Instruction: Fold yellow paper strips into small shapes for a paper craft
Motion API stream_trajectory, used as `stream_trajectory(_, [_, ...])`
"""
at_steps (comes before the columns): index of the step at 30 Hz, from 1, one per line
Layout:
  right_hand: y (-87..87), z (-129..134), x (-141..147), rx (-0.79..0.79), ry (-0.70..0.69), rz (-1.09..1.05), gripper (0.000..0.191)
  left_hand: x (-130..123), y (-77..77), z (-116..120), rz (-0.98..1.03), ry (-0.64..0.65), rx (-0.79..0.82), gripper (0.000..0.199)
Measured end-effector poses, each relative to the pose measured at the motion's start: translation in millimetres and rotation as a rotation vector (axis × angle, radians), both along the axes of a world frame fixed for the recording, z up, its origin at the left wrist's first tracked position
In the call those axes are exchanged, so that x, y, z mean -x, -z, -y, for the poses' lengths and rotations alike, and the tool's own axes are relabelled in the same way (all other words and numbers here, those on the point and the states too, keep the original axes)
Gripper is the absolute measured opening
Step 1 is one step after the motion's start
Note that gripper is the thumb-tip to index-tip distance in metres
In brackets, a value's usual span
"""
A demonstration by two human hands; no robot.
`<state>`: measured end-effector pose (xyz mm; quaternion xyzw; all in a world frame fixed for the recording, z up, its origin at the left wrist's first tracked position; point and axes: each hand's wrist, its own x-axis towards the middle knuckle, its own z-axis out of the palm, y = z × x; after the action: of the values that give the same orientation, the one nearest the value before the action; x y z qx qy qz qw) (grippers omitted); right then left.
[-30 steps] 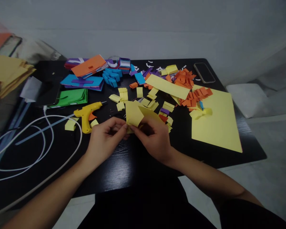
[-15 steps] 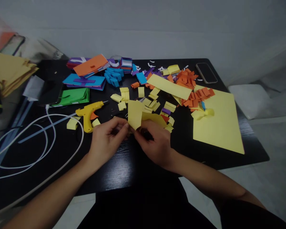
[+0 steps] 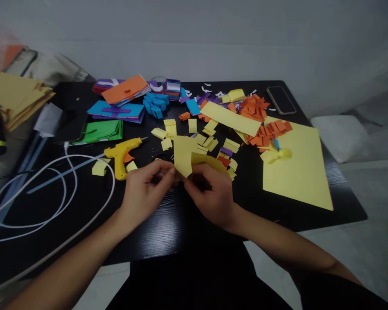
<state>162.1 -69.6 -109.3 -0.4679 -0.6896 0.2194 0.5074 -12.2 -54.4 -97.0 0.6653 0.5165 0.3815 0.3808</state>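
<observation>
Between my two hands a strip of yellow paper is held, its left part standing up and its right part curving behind my right hand. My left hand pinches the lower left edge of the strip between thumb and fingers. Closed on the same paper from the right is my right hand; its fingertips are partly hidden. Small folded yellow paper pieces lie just beyond the hands. Left of my left hand, a yellow glue gun rests on its side on the black table.
Orange folded pieces are heaped at the back right, beside a large yellow sheet and a phone. Blue and green paper stacks stand back left. A white cable loops across the left side.
Both hands keep their hold on the yellow paper with hardly any movement. The whole view has shifted very slightly.
</observation>
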Motion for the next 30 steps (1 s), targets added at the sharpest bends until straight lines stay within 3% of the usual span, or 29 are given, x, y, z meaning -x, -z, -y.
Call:
stream_trajectory(7, [-1.7,2,0,0.012,0.007,0.024,0.007,0,-2.0,0,0.042,-0.038,0.037,0.010])
stream_trajectory(14, [-1.4,3,0,-0.089,-0.015,0.085,0.010,-5,-5.6,-1,0.158,-0.058,0.117,0.009])
stream_trajectory(20, [4.1,-1,-1,-0.270,-0.097,0.178,0.025,-5,-4.1,-7,0.345,-0.051,0.271,0.016])
stream_trajectory(30, [-2.0,-3,0,-0.288,-0.162,0.352,0.039,-2,0.6,-11,0.479,-0.035,0.348,0.017])
